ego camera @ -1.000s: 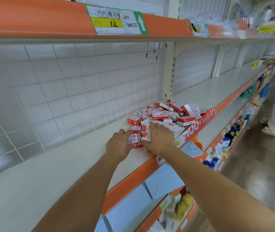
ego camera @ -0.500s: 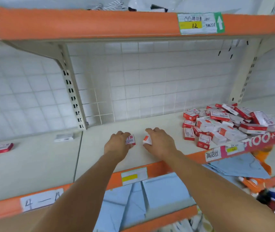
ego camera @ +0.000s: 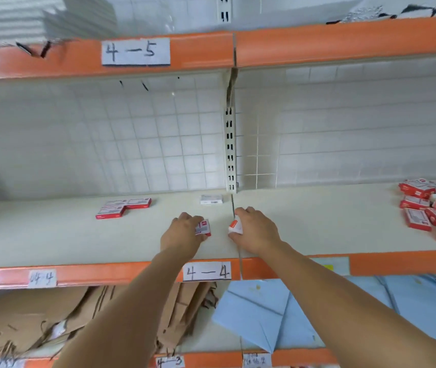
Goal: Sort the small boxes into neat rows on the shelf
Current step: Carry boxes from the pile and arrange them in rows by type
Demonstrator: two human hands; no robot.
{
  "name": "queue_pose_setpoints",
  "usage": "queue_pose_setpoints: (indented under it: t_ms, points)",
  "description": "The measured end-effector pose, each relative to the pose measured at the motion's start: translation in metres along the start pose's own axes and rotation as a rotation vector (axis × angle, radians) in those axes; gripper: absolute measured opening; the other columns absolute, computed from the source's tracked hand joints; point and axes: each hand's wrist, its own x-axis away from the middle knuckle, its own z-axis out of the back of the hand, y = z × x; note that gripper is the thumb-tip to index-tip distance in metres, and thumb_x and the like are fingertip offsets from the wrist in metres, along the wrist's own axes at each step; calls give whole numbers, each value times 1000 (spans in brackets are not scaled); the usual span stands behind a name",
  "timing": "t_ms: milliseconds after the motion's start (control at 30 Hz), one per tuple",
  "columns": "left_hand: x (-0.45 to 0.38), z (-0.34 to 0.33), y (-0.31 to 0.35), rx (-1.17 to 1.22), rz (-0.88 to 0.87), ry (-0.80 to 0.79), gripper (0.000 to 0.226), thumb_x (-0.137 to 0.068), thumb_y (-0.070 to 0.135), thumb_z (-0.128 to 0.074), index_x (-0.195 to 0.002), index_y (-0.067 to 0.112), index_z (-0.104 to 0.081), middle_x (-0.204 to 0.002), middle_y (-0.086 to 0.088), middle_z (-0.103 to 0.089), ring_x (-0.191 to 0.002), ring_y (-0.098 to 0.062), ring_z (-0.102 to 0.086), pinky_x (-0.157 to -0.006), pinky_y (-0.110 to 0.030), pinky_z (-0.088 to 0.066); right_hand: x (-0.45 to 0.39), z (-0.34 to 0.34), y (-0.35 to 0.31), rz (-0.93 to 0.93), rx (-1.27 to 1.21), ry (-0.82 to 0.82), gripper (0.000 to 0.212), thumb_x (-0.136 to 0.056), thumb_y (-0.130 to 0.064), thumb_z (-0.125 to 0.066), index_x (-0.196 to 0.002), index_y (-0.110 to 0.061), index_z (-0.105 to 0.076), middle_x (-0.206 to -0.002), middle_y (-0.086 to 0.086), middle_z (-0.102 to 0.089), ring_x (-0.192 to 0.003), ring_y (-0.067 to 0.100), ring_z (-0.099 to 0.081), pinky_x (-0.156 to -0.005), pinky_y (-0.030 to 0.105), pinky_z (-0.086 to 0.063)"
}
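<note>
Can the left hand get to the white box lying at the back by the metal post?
Probably yes. The bare shelf between the left hand and the flat white box holds nothing in the way, but the hand already grips a small red-and-white box.

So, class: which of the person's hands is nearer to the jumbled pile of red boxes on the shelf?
The right hand. It rests just right of the shelf seam, on the pile's side. The left hand lies beyond it, left of the seam, so farther from the pile.
</note>
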Motion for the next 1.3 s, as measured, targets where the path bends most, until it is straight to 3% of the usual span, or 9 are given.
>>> queue_pose_setpoints:
  t_ms: [333,767,867,967,1033,1133,1300]
  points:
    - [10,38,-111,37,86,18,41,-89,37,-61,-129,30,-52,-123,2,-46,-117,-17,-44,-83,-36,-46,-27,-39,-96,-5,-5,-54,51,-87,-42,-58,-130,-19,-42,-119,4,-50,-113,23,-48,-80,34,-43]
    - [-30,43,-151,36,140,95,38,-82,37,-69,-116,26,-56,-117,6,-53,-107,-17,-50,-72,-30,-41,-90,-71,-124,32,43,-59,49,-87,-47,-55,-126,-18,-46,-118,4,-55,-111,24,-50,-79,33,-42]
    - [-39,44,-159,22,127,88,39,-83,37,-68,-118,28,-57,-119,7,-53,-109,-17,-50,-72,-29,-39,-100,-77,-128,20,114,-80,52,-87,-51,-54,-127,-19,-46,-123,5,-54,-116,26,-47,-86,35,-40]
    - [-51,47,-167,30,113,99,40,-83,38,-68,-121,28,-57,-120,8,-54,-111,-16,-51,-72,-27,-37,-110,-79,-136,110,210,-14,59,-85,-56,-52,-133,-24,-43,-133,-1,-47,-125,24,-37,-100,38,-28]
    - [-59,49,-173,15,87,102,41,-83,39,-68,-121,28,-58,-119,8,-55,-112,-16,-49,-72,-27,-37,-117,-80,-148,242,205,18,60,-85,-51,-53,-138,-25,-39,-138,-4,-45,-128,21,-33,-104,37,-21]
    - [-69,52,-180,4,28,76,39,-83,40,-68,-120,30,-59,-114,6,-56,-114,-16,-47,-72,-28,-36,-123,-88,-175,350,155,-30,56,-86,-34,-54,-139,-24,-39,-139,-4,-45,-128,20,-34,-102,34,-23]
    - [-85,60,-196,59,-79,53,36,-81,47,-68,-112,32,-62,-107,7,-58,-109,-13,-48,-70,-27,-34,-130,-101,-203,222,21,-17,38,-90,-19,-51,-128,-20,-51,-128,-1,-51,-118,22,-46,-93,34,-38]
